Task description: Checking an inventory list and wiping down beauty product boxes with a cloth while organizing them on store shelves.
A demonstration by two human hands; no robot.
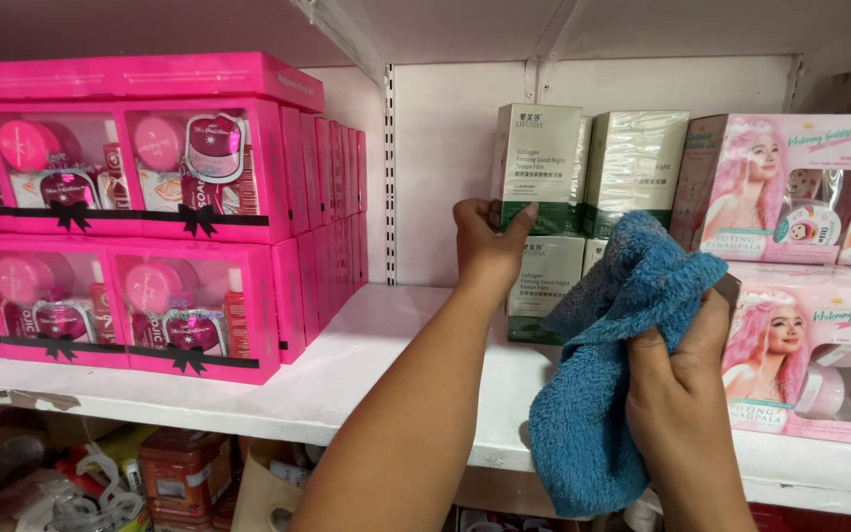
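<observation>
My left hand [485, 241] clamped on top green-white box [536, 167], right hand [677, 369] bunched on blue cloth [608, 365]. Risk: box stack near shelf [347, 374] edge, pull too quick, lower box [542, 286] may topple.

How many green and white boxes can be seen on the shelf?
4 at least. Two stand on top: one under the left hand, one right of it. Two below: one behind the wrist, one mostly hidden by the blue cloth. More may be behind.

Two bare forearms and hands [490, 246] (no sleeves, rings or watch).
</observation>
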